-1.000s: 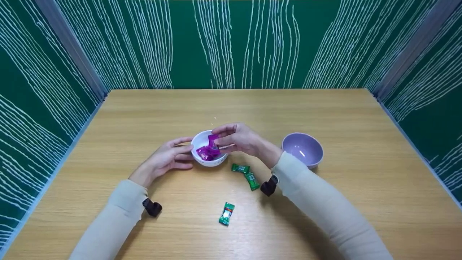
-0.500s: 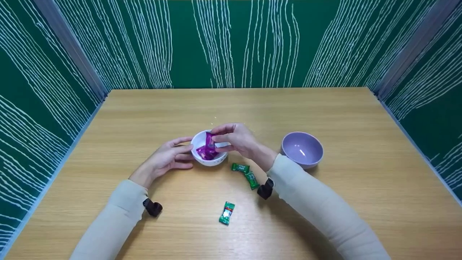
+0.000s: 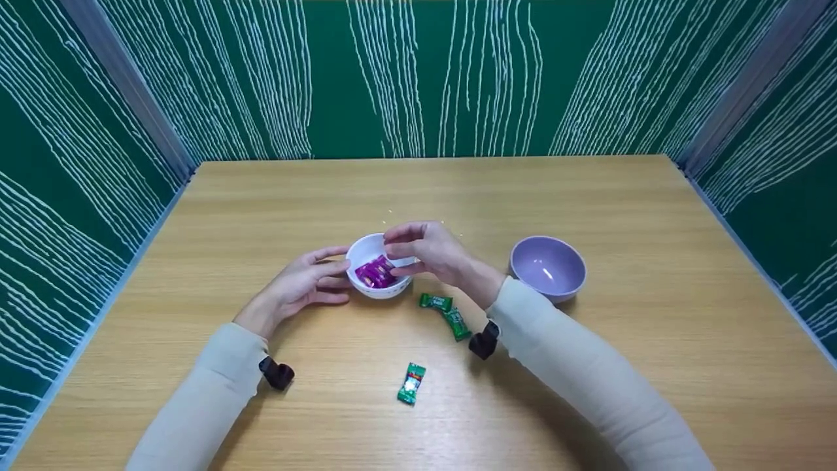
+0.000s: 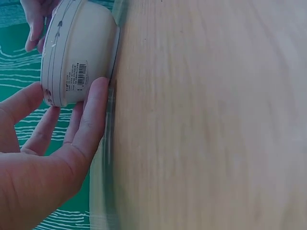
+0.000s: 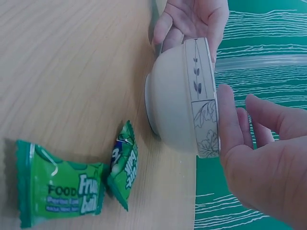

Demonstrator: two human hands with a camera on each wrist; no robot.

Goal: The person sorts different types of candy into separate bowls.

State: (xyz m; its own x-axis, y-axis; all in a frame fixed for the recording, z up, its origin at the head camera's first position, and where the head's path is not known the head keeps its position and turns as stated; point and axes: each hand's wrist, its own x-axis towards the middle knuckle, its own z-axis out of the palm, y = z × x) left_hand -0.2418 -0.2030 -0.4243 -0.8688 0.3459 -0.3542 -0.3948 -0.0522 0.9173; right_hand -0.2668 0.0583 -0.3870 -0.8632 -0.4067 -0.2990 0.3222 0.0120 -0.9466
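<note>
A small white bowl [image 3: 379, 294] stands on the table with purple-wrapped candies [image 3: 375, 271] inside. My left hand [image 3: 307, 282] rests its spread fingers against the bowl's left side; the left wrist view shows those fingertips [image 4: 98, 88] beside a barcode label on its wall. Over the right rim, my right hand [image 3: 433, 254] has its fingers loosely bent, with no candy showing between them. In the right wrist view, the right fingers [image 5: 226, 110] lie right at the rim of the bowl, whose wall has a leaf pattern.
Two green candies [image 3: 456, 324] lie touching or nearly so, just right of the white bowl. Another green candy [image 3: 411, 383] is nearer the front. To the right, beside my right forearm, stands a purple bowl [image 3: 548, 268]. Green walls with white lines surround the wooden table [image 3: 314, 196].
A purple candy that my right fingers held upright over the white bowl has dropped onto the others in it. My left hand has stayed at the bowl's side.
</note>
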